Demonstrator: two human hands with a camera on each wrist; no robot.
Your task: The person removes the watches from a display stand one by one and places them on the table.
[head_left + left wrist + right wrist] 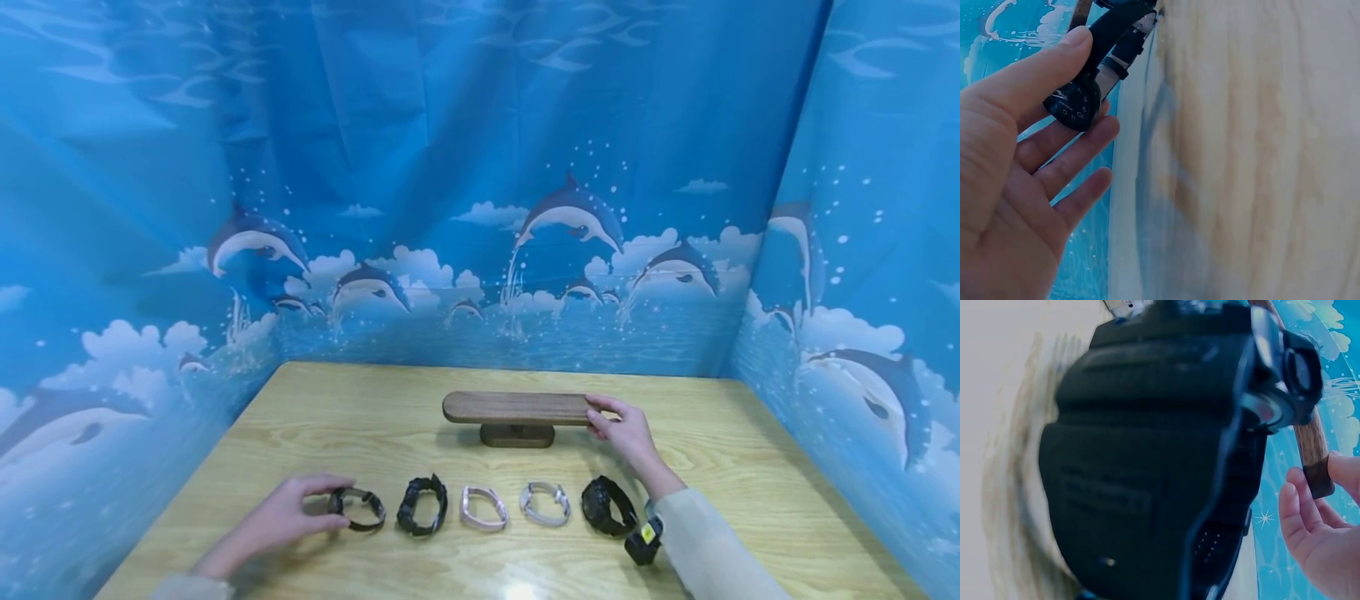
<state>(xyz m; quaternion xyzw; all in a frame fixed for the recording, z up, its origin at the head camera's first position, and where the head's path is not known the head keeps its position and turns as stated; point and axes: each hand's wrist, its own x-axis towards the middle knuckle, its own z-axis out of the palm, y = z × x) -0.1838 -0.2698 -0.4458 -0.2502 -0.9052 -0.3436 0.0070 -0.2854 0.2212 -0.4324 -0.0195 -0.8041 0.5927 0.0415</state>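
Note:
At the front left, my left hand (288, 510) pinches a black wristwatch (358, 510) by its dial side. The left wrist view shows the round dial (1075, 103) between the thumb and the fingers, with the dark strap looping away beyond it. My right hand (626, 429) holds the right end of a brown wooden watch stand (517, 407), thumb on the near side. Its rounded bar lies level on a short post above an oval wooden base (517, 436). In the right wrist view the bar's end (1317, 472) sits between thumb and fingers, partly behind a large black watch (1147, 462).
In a row along the front stand a chunky black watch (422, 505), a pale pink watch (483, 508), a whitish watch (545, 503) and a bulky black watch (607, 505). The last is close to my right wrist camera (643, 542). Blue dolphin-printed curtains (480, 208) surround the wooden table (360, 396).

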